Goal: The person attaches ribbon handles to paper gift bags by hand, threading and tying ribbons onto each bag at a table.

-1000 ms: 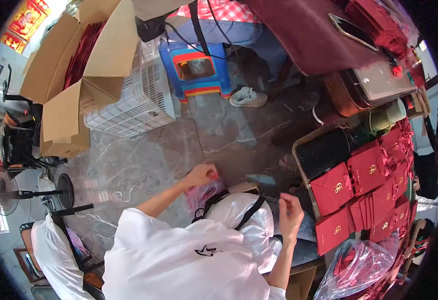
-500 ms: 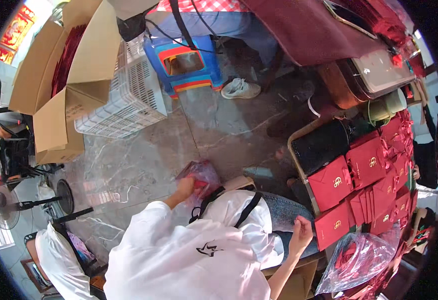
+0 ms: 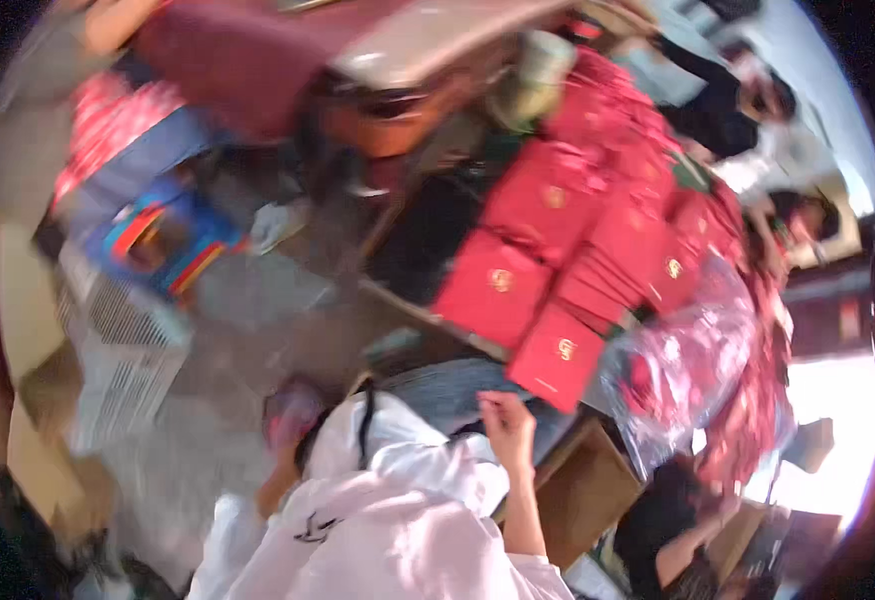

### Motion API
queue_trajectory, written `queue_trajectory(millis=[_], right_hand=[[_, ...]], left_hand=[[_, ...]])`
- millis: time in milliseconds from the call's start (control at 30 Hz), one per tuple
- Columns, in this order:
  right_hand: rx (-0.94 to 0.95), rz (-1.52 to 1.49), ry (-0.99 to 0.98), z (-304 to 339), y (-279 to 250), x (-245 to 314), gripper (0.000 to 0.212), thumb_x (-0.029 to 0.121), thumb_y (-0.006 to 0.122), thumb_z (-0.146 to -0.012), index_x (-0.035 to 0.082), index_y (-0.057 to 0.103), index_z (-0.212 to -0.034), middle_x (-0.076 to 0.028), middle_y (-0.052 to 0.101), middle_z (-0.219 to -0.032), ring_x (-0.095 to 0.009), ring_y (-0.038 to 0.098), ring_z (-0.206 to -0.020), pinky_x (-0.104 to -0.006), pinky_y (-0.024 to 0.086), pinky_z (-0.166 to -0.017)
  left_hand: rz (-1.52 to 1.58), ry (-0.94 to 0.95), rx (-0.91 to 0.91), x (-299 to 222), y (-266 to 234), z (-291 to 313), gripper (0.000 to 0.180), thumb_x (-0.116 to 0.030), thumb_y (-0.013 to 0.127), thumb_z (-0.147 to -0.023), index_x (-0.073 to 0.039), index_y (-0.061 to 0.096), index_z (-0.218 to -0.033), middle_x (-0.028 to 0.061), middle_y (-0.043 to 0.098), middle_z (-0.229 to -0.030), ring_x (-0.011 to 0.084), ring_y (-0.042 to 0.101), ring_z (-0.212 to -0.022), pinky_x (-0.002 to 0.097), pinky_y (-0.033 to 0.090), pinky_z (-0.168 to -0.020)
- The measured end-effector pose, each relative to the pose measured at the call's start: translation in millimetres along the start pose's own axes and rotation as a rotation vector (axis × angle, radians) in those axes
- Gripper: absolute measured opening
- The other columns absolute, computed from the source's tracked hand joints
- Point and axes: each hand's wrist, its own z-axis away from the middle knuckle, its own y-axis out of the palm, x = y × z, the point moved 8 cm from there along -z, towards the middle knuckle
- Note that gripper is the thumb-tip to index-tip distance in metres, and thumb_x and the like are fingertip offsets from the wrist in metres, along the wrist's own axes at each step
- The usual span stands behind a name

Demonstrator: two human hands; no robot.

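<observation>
The view is smeared by motion. On my left, my left hand (image 3: 284,462) is at a small clear plastic bag (image 3: 293,412) with something red inside. Its fingers look closed on the bag, though blur softens them. My right hand (image 3: 510,432) is raised over my lap with the fingers curled and tips together. Whether anything small sits between them does not show. Just beyond it lies a red gift bag (image 3: 558,355) with a gold emblem, apart from the fingers. More red gift bags (image 3: 493,285) lie behind it in overlapping rows.
A large clear plastic bag (image 3: 673,365) with red items lies right of the gift bags. Below it stands an open cardboard box (image 3: 583,485). A blue stool (image 3: 163,240) and a white crate (image 3: 128,345) stand at left. Other people (image 3: 713,110) are at the far right.
My view has swung to the right, so the stool and crate shift left and more people appear at right. My left hand stays at the small plastic bag; my right hand stays curled.
</observation>
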Motion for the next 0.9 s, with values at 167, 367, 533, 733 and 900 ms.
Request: queue_trajectory(millis=[167,367,533,733,900], right_hand=[[-0.225,-0.096,-0.057,12.9,-35.4,-0.6,0.011,0.005,0.066,-0.092,0.002,0.068,-0.103,-0.007,0.069,-0.094,-0.014,0.066,-0.084,-0.0277,0.054,-0.076],[-0.727,-0.030,-0.152,41.0,-133.2,-9.4,0.009,-0.001,0.063,-0.091,0.001,0.066,-0.100,-0.008,0.065,-0.090,-0.012,0.061,-0.075,-0.0242,0.050,-0.066],[-0.914,0.297,-0.143,25.4,-204.4,-14.1,0.011,-0.003,0.062,-0.089,0.002,0.066,-0.099,-0.010,0.060,-0.085,-0.022,0.058,-0.073,-0.0321,0.047,-0.064],[-0.894,0.586,-0.121,-10.8,-223.9,-40.2,0.014,0.008,0.068,-0.084,0.006,0.066,-0.098,-0.013,0.057,-0.093,-0.035,0.056,-0.092,-0.0445,0.046,-0.080],[-0.858,0.630,-0.085,-10.4,-223.0,-60.7,0.011,0.008,0.068,-0.083,0.005,0.065,-0.092,-0.014,0.056,-0.093,-0.036,0.053,-0.093,-0.0463,0.045,-0.082]], left_hand=[[0.118,0.164,-0.032,-30.9,-49.4,18.2,0.034,-0.024,0.057,-0.091,-0.006,0.060,-0.119,0.0178,0.064,-0.104,0.0326,0.063,-0.090,0.0480,0.051,-0.079],[0.221,0.108,-0.085,-71.2,-133.3,6.2,0.026,-0.018,0.060,-0.089,-0.005,0.063,-0.111,0.0170,0.065,-0.092,0.0308,0.063,-0.082,0.0447,0.051,-0.075],[0.329,-0.048,-0.189,-25.7,-209.0,-18.8,0.019,-0.013,0.062,-0.088,-0.004,0.066,-0.105,0.0163,0.066,-0.082,0.0294,0.063,-0.076,0.0420,0.052,-0.072],[0.574,0.138,-0.305,-113.8,-302.5,-80.2,0.016,-0.002,0.054,-0.094,-0.001,0.066,-0.104,0.0105,0.069,-0.087,0.0164,0.067,-0.081,0.0299,0.053,-0.074],[0.578,0.506,-0.261,-242.0,-343.3,-103.2,0.017,-0.001,0.058,-0.090,-0.005,0.069,-0.102,0.0120,0.071,-0.091,0.0260,0.071,-0.082,0.0337,0.056,-0.071]])
